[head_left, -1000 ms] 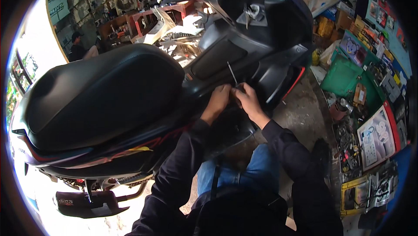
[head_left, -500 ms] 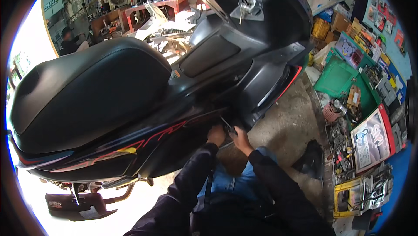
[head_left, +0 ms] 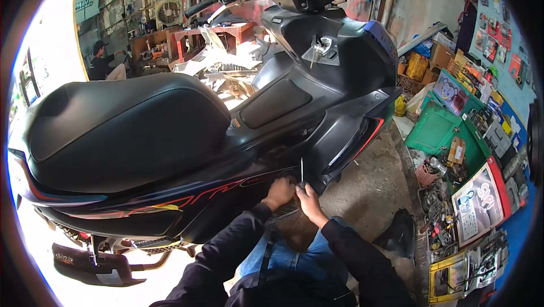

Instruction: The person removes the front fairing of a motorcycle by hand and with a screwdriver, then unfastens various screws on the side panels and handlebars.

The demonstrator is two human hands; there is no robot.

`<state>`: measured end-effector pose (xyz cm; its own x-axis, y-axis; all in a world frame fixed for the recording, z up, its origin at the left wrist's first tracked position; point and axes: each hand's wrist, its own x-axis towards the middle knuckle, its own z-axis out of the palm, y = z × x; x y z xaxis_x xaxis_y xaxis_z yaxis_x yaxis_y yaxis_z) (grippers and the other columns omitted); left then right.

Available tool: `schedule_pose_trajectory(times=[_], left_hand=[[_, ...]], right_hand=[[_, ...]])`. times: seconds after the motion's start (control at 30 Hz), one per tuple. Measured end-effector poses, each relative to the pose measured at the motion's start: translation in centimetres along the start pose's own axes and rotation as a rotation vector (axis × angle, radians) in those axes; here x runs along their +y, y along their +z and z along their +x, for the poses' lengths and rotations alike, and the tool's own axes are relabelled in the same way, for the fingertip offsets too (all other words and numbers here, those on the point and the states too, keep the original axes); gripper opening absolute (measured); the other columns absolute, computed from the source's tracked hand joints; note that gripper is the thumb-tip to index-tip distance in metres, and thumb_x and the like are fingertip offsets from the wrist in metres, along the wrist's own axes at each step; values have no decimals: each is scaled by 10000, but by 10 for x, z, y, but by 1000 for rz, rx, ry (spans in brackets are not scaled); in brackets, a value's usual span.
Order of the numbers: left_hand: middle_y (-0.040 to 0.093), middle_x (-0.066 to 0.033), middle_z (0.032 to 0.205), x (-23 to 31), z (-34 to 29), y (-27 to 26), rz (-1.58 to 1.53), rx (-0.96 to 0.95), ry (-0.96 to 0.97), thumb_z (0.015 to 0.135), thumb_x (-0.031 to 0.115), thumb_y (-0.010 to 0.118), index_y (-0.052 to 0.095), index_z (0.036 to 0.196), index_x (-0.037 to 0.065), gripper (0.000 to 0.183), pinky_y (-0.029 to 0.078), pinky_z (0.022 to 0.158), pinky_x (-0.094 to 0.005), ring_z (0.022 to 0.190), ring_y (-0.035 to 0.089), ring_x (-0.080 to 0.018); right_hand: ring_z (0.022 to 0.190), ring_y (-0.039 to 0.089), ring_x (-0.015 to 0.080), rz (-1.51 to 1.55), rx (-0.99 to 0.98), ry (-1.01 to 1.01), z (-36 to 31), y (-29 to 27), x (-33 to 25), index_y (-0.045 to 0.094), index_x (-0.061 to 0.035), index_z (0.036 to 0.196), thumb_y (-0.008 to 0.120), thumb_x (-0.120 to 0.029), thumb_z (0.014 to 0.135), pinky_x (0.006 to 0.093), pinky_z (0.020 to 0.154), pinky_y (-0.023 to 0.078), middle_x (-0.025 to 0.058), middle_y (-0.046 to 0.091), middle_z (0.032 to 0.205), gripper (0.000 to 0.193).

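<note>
A black scooter (head_left: pixel 277 100) with red and yellow side graphics stands in front of me. At its lower side, below the step-through, my right hand (head_left: pixel 310 201) is closed around a screwdriver (head_left: pixel 302 168). The thin metal shaft points up along the dark body, and its handle is mostly covered by my fingers. Just left of it, my left hand (head_left: pixel 279 192) is curled against the lower edge of the side panel (head_left: pixel 226 199). What its fingers hold, if anything, is hidden. A bunch of keys (head_left: pixel 315 52) hangs at the scooter's ignition.
To my right stand an open green metal box (head_left: pixel 433 128), a yellow-framed tray (head_left: pixel 445 278) and several loose parts along a blue wall. A person (head_left: pixel 105 63) sits at the far left. Behind the scooter is a red workbench (head_left: pixel 192 35).
The view has tilted up, bringing the handlebars in. The screwdriver's shaft now points more upright, and both hands stay close together at the lower panel.
</note>
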<state>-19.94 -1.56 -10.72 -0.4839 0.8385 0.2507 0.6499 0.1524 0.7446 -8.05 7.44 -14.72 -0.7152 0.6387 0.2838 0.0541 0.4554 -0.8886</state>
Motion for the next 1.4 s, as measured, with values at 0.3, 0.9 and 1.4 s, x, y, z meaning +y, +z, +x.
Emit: schedule_pose_trajectory(times=[0.3,0.9,1.4], left_hand=[[626,-146,715,130,59,-153,-528,354,158,934,183,438,606,979,-31,276,477,614,-330,650,618,-178],[680,-122,986,241,191,-295,-688,245,403,886,162,614,494,1264,-70,459,474,788,-274,916,632,-151],[707,-110,843,240,205,-294,-640,363,437,838,99,646,610,1032,-76,264,522,622,-265,762,665,-138]], right_hand=[[499,472,56,597,-143,11,70,-36,-245,471,-107,1120,515,-299,956,183,368,323,-23,478,719,256],[474,442,82,755,-23,-140,176,-64,-382,529,-67,947,468,-278,971,192,359,269,16,478,665,221],[453,431,83,757,40,-112,181,-63,-382,543,-64,938,488,-279,954,197,351,252,15,481,647,223]])
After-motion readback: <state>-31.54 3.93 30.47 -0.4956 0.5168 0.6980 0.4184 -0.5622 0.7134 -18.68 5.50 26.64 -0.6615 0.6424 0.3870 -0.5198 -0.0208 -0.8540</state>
